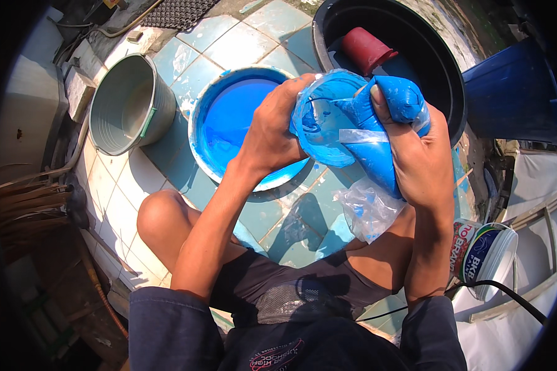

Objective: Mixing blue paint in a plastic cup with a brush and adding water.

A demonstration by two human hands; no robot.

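My left hand (pixel 271 128) grips a clear plastic tub (pixel 325 143) smeared inside with blue paint, tipped so that its mouth faces me. In my right hand (pixel 426 162) is a plastic bag of blue paint (pixel 372 159), squeezed between thumb and fingers, its narrow end at the tub's mouth. A whitish strip crosses the bag, and its crumpled clear end (pixel 371 210) hangs below my hand. Behind my left hand, a round basin (pixel 195 137) on the floor holds bright blue liquid (pixel 234 114).
A grey-green bucket (pixel 122 74) with a green handle lies tilted at the left. A black tub (pixel 436 52) at the far right contains a red scoop (pixel 366 51). Near my right forearm lies a white paint pail (pixel 486 256); a blue container (pixel 517 89) stands farther right. Paint-spotted tiles (pixel 238 44) cover the floor.
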